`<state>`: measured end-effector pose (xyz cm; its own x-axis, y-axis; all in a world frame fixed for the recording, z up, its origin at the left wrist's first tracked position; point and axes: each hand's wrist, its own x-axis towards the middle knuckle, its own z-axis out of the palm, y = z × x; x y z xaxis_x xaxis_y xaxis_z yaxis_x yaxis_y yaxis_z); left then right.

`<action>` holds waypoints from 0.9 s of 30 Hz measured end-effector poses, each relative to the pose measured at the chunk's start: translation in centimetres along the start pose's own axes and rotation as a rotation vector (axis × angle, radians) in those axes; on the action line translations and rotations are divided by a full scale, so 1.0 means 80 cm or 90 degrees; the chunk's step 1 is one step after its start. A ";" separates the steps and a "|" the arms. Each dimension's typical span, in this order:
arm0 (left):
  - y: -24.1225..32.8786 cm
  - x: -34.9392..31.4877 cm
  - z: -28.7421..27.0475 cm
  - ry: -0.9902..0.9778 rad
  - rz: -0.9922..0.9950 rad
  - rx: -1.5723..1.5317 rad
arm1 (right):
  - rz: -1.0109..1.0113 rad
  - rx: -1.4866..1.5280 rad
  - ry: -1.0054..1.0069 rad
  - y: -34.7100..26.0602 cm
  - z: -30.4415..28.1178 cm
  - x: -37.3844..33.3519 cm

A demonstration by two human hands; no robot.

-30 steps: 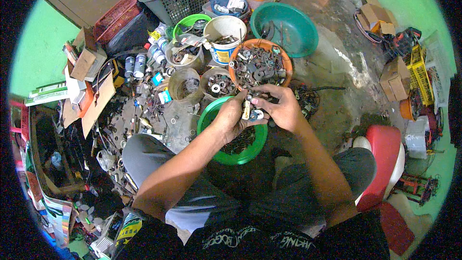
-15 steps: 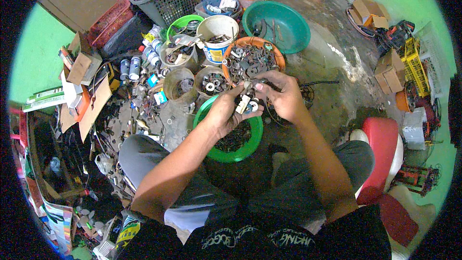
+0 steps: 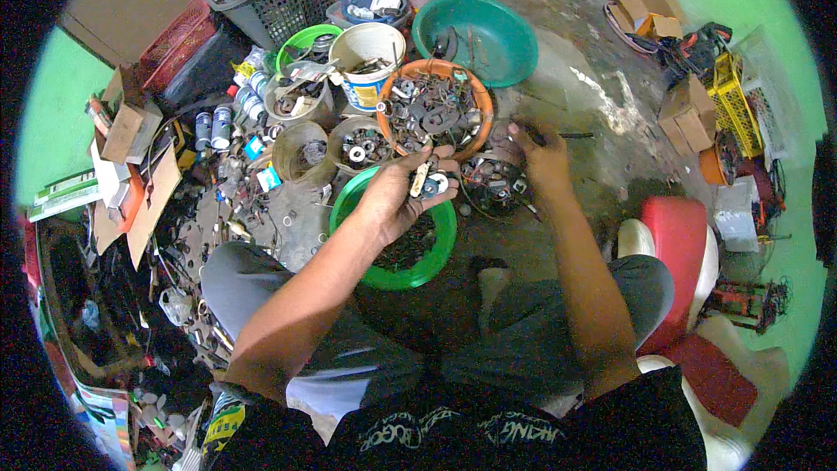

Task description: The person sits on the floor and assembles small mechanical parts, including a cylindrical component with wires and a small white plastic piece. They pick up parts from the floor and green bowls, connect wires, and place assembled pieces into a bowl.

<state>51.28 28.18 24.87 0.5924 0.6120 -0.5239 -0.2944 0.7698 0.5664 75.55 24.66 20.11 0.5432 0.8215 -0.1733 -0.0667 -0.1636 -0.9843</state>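
Observation:
My left hand [image 3: 406, 189], palm up and fingers curled, cradles several small loose parts above the green basin [image 3: 448, 255]. Among them are a cream-coloured oblong piece [image 3: 420, 178] and a pale ring-shaped piece [image 3: 442, 183]. My right hand [image 3: 546, 157] is apart from it, at the right edge of a heap of dark parts and wires [image 3: 493, 183]. Its fingers are bent inward, and whatever lies between them is too dark to make out. Dark small pieces fill the green basin. Just beyond my left hand stands an orange basin [image 3: 486, 128] piled with mixed metal parts.
Small tubs [image 3: 301, 150] of parts and a white bucket [image 3: 370, 83] stand left of the orange basin. A teal basin [image 3: 514, 65] is behind it. Loose scrap [image 3: 218, 209] covers the floor at left. A red-and-white seat [image 3: 676, 249] is at right.
My right hand has drawn away from my left hand, to the right and over beside the heap of dark parts. My left hand keeps the small parts. The whole view has shifted slightly.

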 end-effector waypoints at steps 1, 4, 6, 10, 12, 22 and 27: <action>-0.001 0.002 -0.003 0.010 0.000 -0.007 | 0.009 -0.007 0.006 0.021 -0.009 0.007; -0.005 0.011 -0.006 0.001 -0.016 0.004 | 0.006 -0.082 0.076 0.103 -0.050 0.028; -0.006 0.013 0.002 0.010 -0.021 -0.001 | -0.026 -0.160 0.141 0.152 -0.075 0.038; -0.004 0.008 0.000 0.006 -0.019 -0.007 | -0.015 -0.103 0.102 0.155 -0.073 0.024; 0.000 0.000 0.005 0.026 -0.017 0.000 | 0.073 -0.050 0.095 0.135 -0.063 0.013; 0.000 0.001 -0.009 0.013 -0.014 -0.016 | 0.019 -0.248 0.145 0.131 -0.051 0.008; 0.000 0.002 -0.008 0.012 -0.008 -0.018 | 0.016 -0.252 0.091 0.118 -0.051 -0.002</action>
<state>50.91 28.37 24.41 0.5821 0.6049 -0.5433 -0.3076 0.7824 0.5416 78.25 20.79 11.00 0.6585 0.7346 -0.1635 0.2303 -0.4035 -0.8855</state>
